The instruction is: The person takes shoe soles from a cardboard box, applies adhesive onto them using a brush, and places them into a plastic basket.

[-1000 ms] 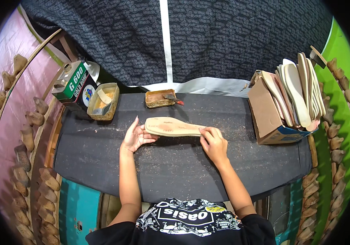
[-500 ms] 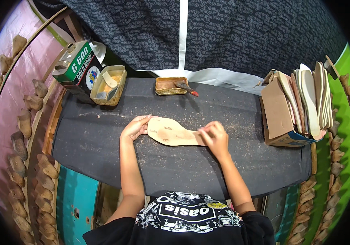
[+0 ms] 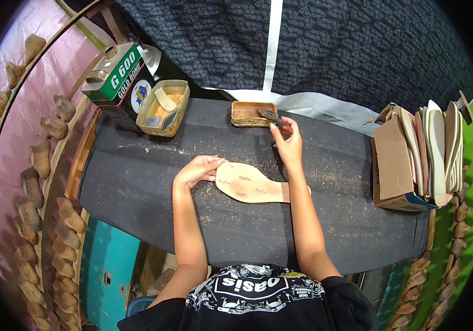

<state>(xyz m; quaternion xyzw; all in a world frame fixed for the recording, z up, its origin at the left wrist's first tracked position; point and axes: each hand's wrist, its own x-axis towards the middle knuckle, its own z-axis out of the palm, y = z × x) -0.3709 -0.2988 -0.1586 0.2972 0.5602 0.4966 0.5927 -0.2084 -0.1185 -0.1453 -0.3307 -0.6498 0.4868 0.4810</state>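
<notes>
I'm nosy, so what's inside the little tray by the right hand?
The tray has a brown inside, with one end of a dark brush over it. The patch beneath the brush is covered, so what's there can't be seen.

White lettering on green-and-black can [image 3: 116, 84]; white print, inverted in view, on black shirt [image 3: 253, 289]; small dark stamped lettering on pale sole-shaped piece [image 3: 250, 185].
</notes>
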